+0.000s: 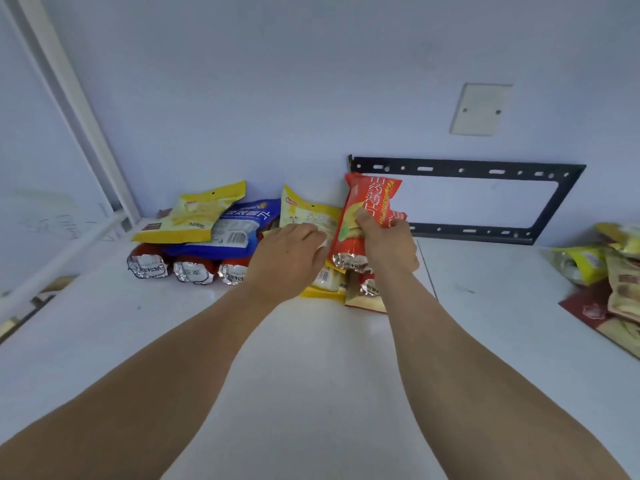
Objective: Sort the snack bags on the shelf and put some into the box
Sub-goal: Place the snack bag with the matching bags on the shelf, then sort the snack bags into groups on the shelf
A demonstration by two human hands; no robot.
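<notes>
Two bare forearms are reaching forward over the white shelf top (pixel 311 358), well out from the person's body. The left hand (pixel 287 254) is lying palm down with its fingers fairly straight and close together, pressing on a yellow snack bag (pixel 308 211) that is leaning back toward the wall. Just beside it, the right hand (pixel 389 244) is gripping a red snack bag (pixel 363 209), fingers curled round its side and the thumb pinching the front; the bag is standing nearly upright, its silver crimped end pointing down. Beneath both hands more bags are lying flat, a yellow one (pixel 323 284) and a red-and-gold one (pixel 363 296) touching each other.

To the left, another yellow bag (pixel 194 216) and a blue bag (pixel 239 230) are resting on top of a row of red bags with silver ends (pixel 194 270). Far off at the right edge a separate heap of yellow and tan bags (pixel 609 271) is sitting. Behind everything, a black metal bracket (pixel 467 168) is hanging on the pale wall, with a blank cover plate (pixel 481 109) above it.
</notes>
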